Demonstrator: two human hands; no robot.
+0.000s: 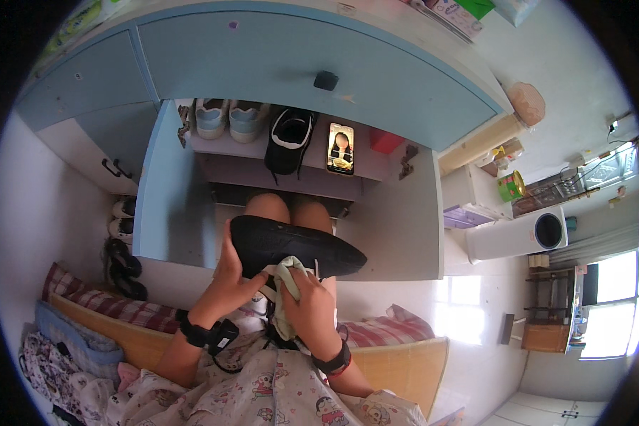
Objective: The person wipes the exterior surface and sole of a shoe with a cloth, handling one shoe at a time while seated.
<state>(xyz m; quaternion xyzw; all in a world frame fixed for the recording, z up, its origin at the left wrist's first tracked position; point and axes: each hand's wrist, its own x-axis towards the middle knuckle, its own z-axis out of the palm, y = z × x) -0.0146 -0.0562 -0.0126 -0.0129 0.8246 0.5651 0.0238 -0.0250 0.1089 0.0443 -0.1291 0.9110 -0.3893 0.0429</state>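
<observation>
A black shoe [293,242] rests sideways across my lap, its dark sole facing up and away from me. My left hand [233,285] grips one end of it, with the thumb along the near side. In my right hand [311,306] is a pale green cloth [283,314], pressed against the shoe's near side by a white stripe. Part of the shoe's upper is hidden behind the cloth and my fingers. Its mate, a black shoe with a white collar [288,141], stands on the cabinet shelf ahead.
Blue cabinet doors [178,191] stand open on both sides. The shelf [319,152] also holds light-blue sneakers [229,120], a lit smartphone [341,149] and a red box [385,140]. Black sandals [123,269] lie on the floor at left. A wooden bed edge [399,362] is beside me.
</observation>
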